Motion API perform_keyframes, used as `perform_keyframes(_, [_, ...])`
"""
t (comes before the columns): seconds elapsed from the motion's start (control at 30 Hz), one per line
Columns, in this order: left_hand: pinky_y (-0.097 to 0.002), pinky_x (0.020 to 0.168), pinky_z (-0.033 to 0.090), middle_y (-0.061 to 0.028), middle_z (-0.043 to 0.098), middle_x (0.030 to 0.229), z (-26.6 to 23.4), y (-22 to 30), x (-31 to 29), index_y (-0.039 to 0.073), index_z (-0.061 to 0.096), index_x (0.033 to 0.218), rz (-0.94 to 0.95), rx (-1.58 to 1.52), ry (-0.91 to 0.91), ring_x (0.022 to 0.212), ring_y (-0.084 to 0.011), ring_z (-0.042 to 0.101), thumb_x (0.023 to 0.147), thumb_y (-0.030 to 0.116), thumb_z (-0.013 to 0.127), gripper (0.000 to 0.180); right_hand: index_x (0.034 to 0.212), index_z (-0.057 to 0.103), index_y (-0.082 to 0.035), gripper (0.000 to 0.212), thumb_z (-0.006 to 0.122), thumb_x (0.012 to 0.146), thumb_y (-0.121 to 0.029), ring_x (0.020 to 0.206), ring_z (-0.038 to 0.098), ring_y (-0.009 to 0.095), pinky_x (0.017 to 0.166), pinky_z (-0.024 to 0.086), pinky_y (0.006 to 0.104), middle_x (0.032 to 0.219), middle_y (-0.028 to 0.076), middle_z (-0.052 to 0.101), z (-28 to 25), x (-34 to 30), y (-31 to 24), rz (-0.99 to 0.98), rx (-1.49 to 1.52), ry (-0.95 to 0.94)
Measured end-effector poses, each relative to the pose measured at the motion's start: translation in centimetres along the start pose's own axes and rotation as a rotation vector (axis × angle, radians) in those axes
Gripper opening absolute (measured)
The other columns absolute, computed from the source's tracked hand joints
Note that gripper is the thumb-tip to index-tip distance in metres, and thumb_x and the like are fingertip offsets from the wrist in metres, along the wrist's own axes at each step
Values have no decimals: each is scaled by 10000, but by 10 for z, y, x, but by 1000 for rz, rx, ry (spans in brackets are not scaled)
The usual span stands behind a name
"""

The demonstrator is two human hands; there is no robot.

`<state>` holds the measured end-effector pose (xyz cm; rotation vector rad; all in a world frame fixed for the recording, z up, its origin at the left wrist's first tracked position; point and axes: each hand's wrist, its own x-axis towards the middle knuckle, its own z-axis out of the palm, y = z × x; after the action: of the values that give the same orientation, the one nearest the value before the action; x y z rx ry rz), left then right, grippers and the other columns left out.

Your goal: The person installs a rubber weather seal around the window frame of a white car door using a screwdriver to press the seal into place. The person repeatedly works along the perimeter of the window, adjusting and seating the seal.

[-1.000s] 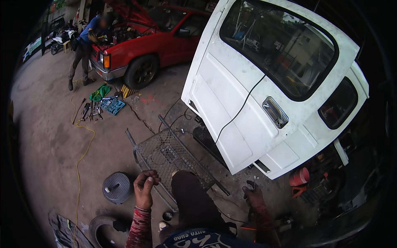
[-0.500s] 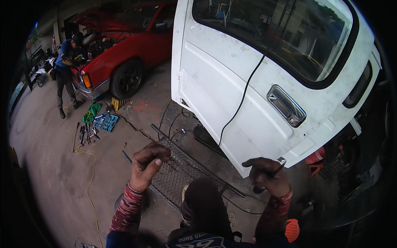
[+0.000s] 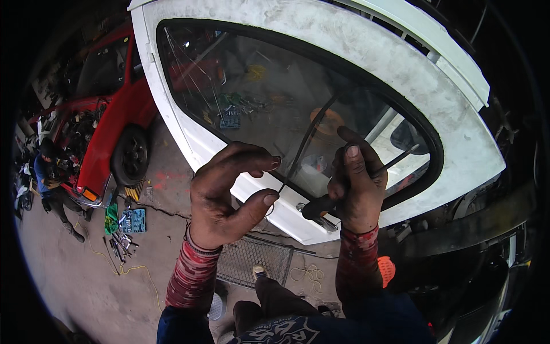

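My left hand is raised in front of the window of a white vehicle door, its thumb and fingers apart. A thin black cord crosses the glass and passes close to those fingertips; I cannot see it gripped. My right hand is closed round a screwdriver. Its black handle points toward the left hand and its metal shaft sticks out up to the right, over the window's lower right part. The chrome door handle shows partly below the screwdriver. Both hands are darkly smudged.
Below lies a metal mesh frame, with a coiled yellow cord beside it. An orange perforated seat is at right. At left, a co-worker leans at a red vehicle, near a blue socket set and loose tools.
My view has shifted upward over the white door, bringing its window behind my hands. Both hands are higher in view, the left with fingers more spread; the screwdriver shows more fully in the right.
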<state>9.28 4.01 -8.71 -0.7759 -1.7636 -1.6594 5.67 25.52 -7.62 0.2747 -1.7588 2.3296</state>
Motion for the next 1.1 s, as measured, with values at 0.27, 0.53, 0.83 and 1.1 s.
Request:
perform_keyframes(0.27, [-308,815,520,-143,700,1139,15,12,88,-6,690,1175,-47,-27,-77,995,-189,660,829,6,775,357,1087,704,1,187,764,938,-95,750,543,83,681,436,250,848,19,665,47,46,-13,-99,-117,246])
perform_keyframes(0.53, [-263,819,547,-105,657,1174,43,-27,122,-19,663,1219,-312,-403,-268,977,-121,662,978,3,663,242,1002,698,31,110,698,981,-77,772,552,65,660,448,247,835,6,670,63,19,-23,-19,-174,430])
perform_keyframes(0.83, [-363,646,557,-180,718,869,63,-21,150,-57,734,1070,-6,-157,-424,722,-311,707,876,6,709,205,957,635,41,82,643,978,-38,682,543,151,622,456,312,761,92,600,88,-5,-24,-218,-582,629])
perform_keyframes(1.1, [-273,628,574,-125,721,977,39,-17,158,-37,734,1147,162,-117,-558,766,-170,730,935,-17,651,228,1051,690,57,173,617,1029,-99,660,506,100,581,423,286,766,38,628,91,-17,-29,-95,-550,647])
